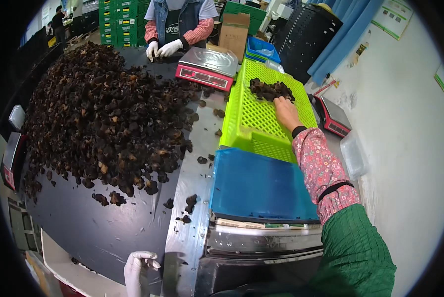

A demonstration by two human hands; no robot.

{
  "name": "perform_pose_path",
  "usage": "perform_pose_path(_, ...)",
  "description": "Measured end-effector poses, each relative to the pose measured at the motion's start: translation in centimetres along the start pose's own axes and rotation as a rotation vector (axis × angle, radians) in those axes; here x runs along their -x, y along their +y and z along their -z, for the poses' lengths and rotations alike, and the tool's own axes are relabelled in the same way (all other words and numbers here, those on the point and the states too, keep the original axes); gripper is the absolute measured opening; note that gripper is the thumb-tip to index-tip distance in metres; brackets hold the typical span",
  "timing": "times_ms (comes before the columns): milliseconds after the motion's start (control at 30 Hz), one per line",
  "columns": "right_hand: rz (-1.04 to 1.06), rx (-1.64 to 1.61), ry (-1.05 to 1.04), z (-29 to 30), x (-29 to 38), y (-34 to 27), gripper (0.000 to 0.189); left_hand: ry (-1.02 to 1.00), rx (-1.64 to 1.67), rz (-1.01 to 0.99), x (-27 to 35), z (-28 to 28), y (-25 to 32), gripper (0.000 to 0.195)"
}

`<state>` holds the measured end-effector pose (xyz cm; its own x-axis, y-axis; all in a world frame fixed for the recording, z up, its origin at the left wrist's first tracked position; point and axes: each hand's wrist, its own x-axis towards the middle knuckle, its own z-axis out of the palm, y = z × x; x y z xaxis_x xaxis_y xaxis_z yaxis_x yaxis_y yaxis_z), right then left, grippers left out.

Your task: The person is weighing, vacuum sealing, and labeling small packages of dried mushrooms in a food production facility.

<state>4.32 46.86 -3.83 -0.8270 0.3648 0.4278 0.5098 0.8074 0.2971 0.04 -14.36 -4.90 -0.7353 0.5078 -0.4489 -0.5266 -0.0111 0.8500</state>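
Note:
My right hand [285, 111], bare, has its fingers at the near edge of a clear plastic tray heaped with dark wood ear fungus [269, 89]. That tray rests on top of an upturned lime-green plastic basket [231, 126]. Low in the view, my left hand [138, 269] wears a white glove and has its fingers curled around a small dark piece, apparently fungus. Ahead of it, a large mound of wood ear fungus [103, 118] covers much of the dark tabletop [106, 226]. A few loose pieces [190, 202] lie on the metal strip beside it.
Across the table stands a co-worker [179, 22] in white gloves, beside a red weighing scale [207, 67]. A blue sheet-covered surface [261, 185] lies before the basket. Another scale [333, 117] and clear trays [353, 156] sit along the right wall. Green crates [123, 22] are stacked behind.

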Motion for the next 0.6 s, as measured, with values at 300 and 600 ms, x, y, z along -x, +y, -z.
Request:
perform_pose_path(300,0.247,-0.066,-0.047,10.5,12.7,-3.5,0.005,-0.119,-0.025,-0.245,5.2,-5.3,-1.0,0.033)
perform_pose_path(600,0.257,-0.397,-0.190,21.1,24.6,-9.1,0.008,-0.428,-0.153,-0.245,9.2,-10.1,-1.0,0.036)
